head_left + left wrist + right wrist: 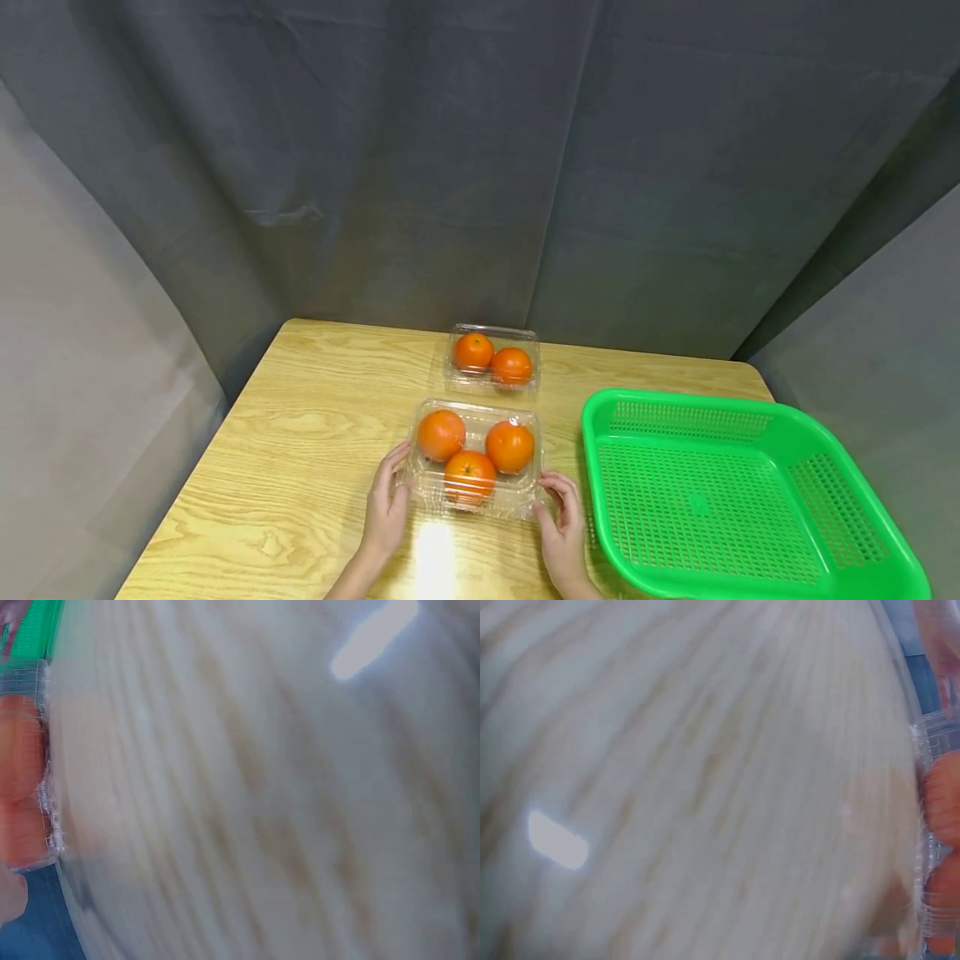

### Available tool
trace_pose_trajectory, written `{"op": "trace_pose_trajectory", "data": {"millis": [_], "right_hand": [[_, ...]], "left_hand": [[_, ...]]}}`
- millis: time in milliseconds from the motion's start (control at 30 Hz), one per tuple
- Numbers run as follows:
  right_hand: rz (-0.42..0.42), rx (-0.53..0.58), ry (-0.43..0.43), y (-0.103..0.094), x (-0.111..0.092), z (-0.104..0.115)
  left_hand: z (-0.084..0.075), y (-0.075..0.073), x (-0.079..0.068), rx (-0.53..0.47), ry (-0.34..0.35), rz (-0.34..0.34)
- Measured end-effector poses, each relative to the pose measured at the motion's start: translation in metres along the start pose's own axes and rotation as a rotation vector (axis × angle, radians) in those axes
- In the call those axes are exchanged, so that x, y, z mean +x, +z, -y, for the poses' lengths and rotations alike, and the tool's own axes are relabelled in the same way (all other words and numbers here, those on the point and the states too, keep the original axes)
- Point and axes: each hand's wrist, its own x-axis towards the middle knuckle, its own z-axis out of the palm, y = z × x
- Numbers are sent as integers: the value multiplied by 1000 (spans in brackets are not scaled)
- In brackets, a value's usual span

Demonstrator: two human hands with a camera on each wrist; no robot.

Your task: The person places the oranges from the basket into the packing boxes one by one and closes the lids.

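A clear plastic clamshell box (476,427) with three oranges (469,477) inside is held between my two hands near the front of the table. My left hand (386,510) grips its left side, fingers along the wall and thumb toward the front corner. On the right side, my right hand (562,531) holds the front corner between thumb and bent fingers. In the left wrist view the box (51,787) shows at the left edge, above part of my left hand (10,895). The right wrist view catches oranges (945,799) through the clear wall.
Behind it stands a smaller clear box (513,335) with two oranges (474,352). A large green plastic basket (600,467) sits at the right, close to my right hand. The wooden table (300,417) ends at a dark grey curtain (412,167).
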Motion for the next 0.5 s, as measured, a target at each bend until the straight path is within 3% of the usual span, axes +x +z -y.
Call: {"op": "trace_pose_trajectory", "data": {"millis": [133, 300, 400, 500], "right_hand": [[-41, -91, 99, 2, 2, 4], [-66, -148, 369, 3, 2, 10], [-54, -135, 524, 0, 2, 12], [-24, -146, 609, -4, 3, 13]], "left_hand": [[-15, -2, 1, -18, -37, -46], [-37, -6, 3, -52, -165, -33], [-29, -7, 3, -70, -273, -30], [-15, -6, 3, -81, -330, -39]]}}
